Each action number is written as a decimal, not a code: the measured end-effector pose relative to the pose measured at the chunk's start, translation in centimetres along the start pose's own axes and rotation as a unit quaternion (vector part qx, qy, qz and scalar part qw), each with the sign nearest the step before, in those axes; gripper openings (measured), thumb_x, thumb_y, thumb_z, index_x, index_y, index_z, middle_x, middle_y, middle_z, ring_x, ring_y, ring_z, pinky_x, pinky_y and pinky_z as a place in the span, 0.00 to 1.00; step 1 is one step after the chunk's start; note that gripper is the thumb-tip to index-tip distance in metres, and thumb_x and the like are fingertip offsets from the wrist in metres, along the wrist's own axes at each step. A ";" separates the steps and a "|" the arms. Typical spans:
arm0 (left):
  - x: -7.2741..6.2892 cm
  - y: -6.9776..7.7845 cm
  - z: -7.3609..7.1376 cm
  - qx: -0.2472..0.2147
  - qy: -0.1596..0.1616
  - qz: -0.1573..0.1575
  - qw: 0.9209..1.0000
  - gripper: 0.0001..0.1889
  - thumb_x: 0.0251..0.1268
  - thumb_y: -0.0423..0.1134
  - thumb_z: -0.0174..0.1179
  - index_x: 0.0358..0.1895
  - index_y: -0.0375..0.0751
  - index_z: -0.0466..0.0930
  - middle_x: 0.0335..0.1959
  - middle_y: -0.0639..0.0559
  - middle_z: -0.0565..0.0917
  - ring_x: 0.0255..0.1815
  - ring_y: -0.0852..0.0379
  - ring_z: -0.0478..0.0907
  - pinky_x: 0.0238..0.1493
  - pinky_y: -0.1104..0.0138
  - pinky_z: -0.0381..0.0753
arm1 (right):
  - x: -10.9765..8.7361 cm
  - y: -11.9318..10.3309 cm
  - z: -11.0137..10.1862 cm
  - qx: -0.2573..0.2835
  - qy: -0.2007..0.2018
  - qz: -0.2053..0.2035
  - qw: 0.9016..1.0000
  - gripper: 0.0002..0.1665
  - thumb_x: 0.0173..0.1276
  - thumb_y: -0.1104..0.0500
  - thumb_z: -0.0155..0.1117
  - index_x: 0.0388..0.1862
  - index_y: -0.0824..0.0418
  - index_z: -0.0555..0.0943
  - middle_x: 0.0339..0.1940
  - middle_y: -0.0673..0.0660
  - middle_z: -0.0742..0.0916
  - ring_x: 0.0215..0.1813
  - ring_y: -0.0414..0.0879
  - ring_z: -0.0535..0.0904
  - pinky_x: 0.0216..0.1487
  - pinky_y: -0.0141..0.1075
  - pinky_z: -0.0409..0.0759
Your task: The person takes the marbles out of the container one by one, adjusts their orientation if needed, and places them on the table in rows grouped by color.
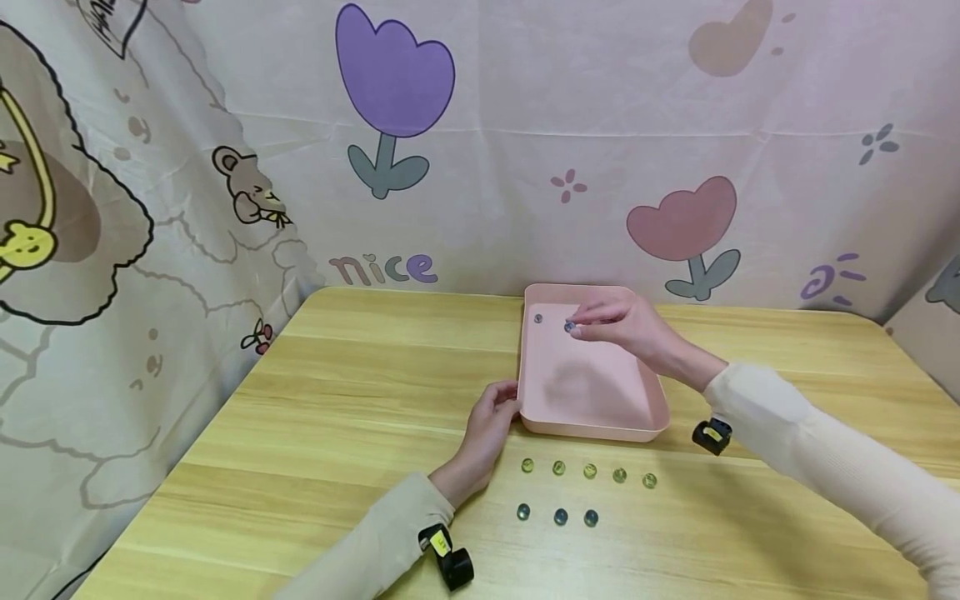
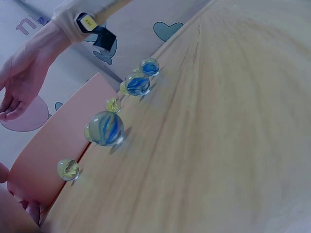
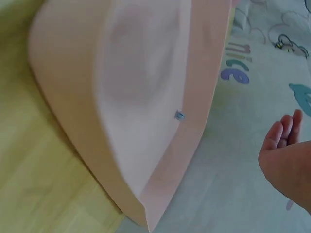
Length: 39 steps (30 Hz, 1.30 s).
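My right hand (image 1: 633, 329) is over the pink tray (image 1: 592, 432), pinching a blue marble (image 1: 570, 327) between thumb and fingertips. A second blue marble (image 1: 538, 318) lies on the tray floor near the back left corner. At the tray's front left side my left hand (image 1: 487, 429) holds the wall near the corner with bent fingers. In the right wrist view the right hand (image 3: 286, 160) shows only in part, and the pinched marble is out of sight. The left wrist view catches just bits of the left hand (image 2: 14, 213) beside the tray.
In front of the tray several yellow marbles (image 1: 590, 472) form a row on the wooden table (image 1: 360, 392). Nearer the table's front, three blue marbles (image 1: 561, 517) make another row. A printed cloth (image 1: 525, 167) hangs behind the table.
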<state>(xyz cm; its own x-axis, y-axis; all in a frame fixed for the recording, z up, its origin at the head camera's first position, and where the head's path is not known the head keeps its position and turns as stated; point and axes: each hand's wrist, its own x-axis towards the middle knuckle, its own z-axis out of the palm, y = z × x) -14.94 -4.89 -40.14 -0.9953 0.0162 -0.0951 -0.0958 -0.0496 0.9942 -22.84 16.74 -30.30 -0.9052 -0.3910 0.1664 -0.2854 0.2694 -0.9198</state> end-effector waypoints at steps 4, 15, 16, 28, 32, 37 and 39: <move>0.0 0.0 0.0 -0.003 0.001 0.000 1.000 0.19 0.69 0.31 0.49 0.61 0.30 0.69 0.57 0.41 0.73 0.59 0.46 0.71 0.63 0.57 0.71 | -1.0 0.4 0.6 0.007 0.015 0.009 1.000 0.18 0.58 0.64 0.72 0.45 0.73 0.84 0.43 0.55 0.84 0.49 0.43 0.76 0.49 0.31 0.80; 0.0 0.0 -0.1 -0.003 -0.002 0.002 1.000 0.19 0.69 0.30 0.49 0.61 0.30 0.69 0.57 0.40 0.73 0.59 0.46 0.71 0.63 0.57 0.71 | -4.0 1.5 1.2 -0.019 -0.021 0.021 0.999 0.15 0.58 0.63 0.72 0.43 0.70 0.86 0.45 0.59 0.82 0.48 0.42 0.76 0.49 0.29 0.79; 0.1 0.0 -0.1 -0.003 -0.002 0.002 1.000 0.19 0.69 0.30 0.49 0.61 0.30 0.69 0.57 0.40 0.73 0.59 0.46 0.71 0.63 0.57 0.71 | -4.2 1.6 1.2 -0.021 -0.025 0.021 0.999 0.15 0.58 0.63 0.72 0.43 0.70 0.86 0.45 0.59 0.82 0.49 0.42 0.76 0.49 0.29 0.79; -0.1 0.1 0.0 0.001 0.001 -0.006 1.000 0.19 0.69 0.31 0.50 0.62 0.31 0.69 0.58 0.41 0.73 0.60 0.46 0.71 0.64 0.56 0.70 | -6.6 2.7 1.4 -0.055 -0.053 -0.036 0.996 0.09 0.57 0.66 0.73 0.38 0.67 0.88 0.42 0.57 0.83 0.45 0.38 0.77 0.46 0.25 0.77; -0.2 0.1 -0.1 0.000 -0.002 -0.005 1.000 0.19 0.69 0.31 0.49 0.62 0.31 0.68 0.58 0.41 0.73 0.60 0.46 0.71 0.64 0.56 0.70 | -7.3 2.8 1.7 -0.054 -0.069 -0.053 0.995 0.10 0.57 0.64 0.72 0.38 0.67 0.88 0.41 0.56 0.83 0.45 0.39 0.77 0.46 0.24 0.76; -0.2 0.3 -0.1 -0.001 -0.004 -0.003 1.000 0.19 0.70 0.31 0.49 0.62 0.31 0.68 0.58 0.41 0.73 0.60 0.47 0.71 0.64 0.56 0.70 | -8.0 3.1 1.7 -0.051 -0.082 -0.063 0.993 0.10 0.57 0.64 0.73 0.38 0.65 0.88 0.40 0.54 0.83 0.45 0.39 0.77 0.45 0.24 0.75; -0.3 0.3 -0.1 0.000 -0.003 -0.004 1.000 0.19 0.70 0.31 0.49 0.62 0.31 0.68 0.58 0.41 0.73 0.60 0.46 0.70 0.64 0.56 0.70 | -8.3 3.3 1.6 -0.051 -0.086 -0.068 0.993 0.10 0.56 0.64 0.73 0.38 0.64 0.89 0.40 0.54 0.83 0.45 0.39 0.77 0.46 0.24 0.74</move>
<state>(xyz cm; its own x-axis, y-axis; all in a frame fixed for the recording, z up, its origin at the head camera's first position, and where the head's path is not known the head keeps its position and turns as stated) -14.71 -5.02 -39.86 -0.9945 0.0234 -0.1023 -0.1033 -0.0494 0.9934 -15.74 19.45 -35.28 -0.7915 -0.5716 0.2166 -0.4403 0.2874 -0.8506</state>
